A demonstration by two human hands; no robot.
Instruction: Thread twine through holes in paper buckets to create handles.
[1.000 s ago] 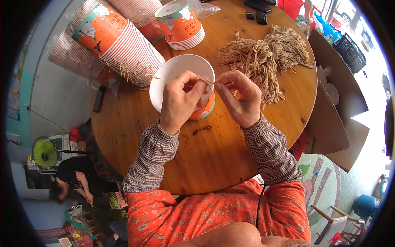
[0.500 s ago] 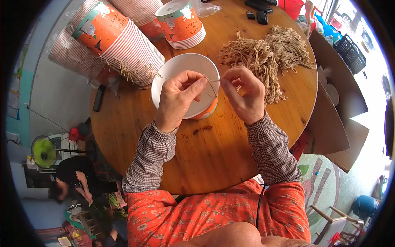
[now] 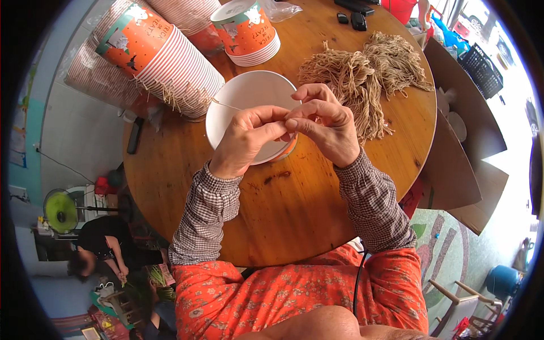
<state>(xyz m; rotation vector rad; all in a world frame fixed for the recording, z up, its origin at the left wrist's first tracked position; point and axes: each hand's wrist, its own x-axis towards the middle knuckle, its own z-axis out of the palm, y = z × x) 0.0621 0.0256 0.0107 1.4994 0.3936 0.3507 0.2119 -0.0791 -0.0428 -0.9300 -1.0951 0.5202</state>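
Cup (image 3: 249, 105), white inside and orange outside, stands on the round wooden surface (image 3: 294, 226) just below both hands, which meet over its near rim. Left hand (image 3: 246, 139) pinches a thin cord (image 3: 226, 105) between thumb and fingers; the cord runs to the cup's far rim. Right hand (image 3: 326, 127) pinches at the same spot, fingertips touching the left's. Likely fault: the cord could slip from the pinch, since it is thin and held only at the fingertips; a hard pull could tip the light cup. Cup stacks (image 3: 164, 56) lie on their sides at far left, a short stack (image 3: 249, 31) stands behind, and a cord heap (image 3: 362, 76) lies right. Cardboard (image 3: 459, 141) leans beside the surface; a green fan (image 3: 59, 211) stands on the floor.
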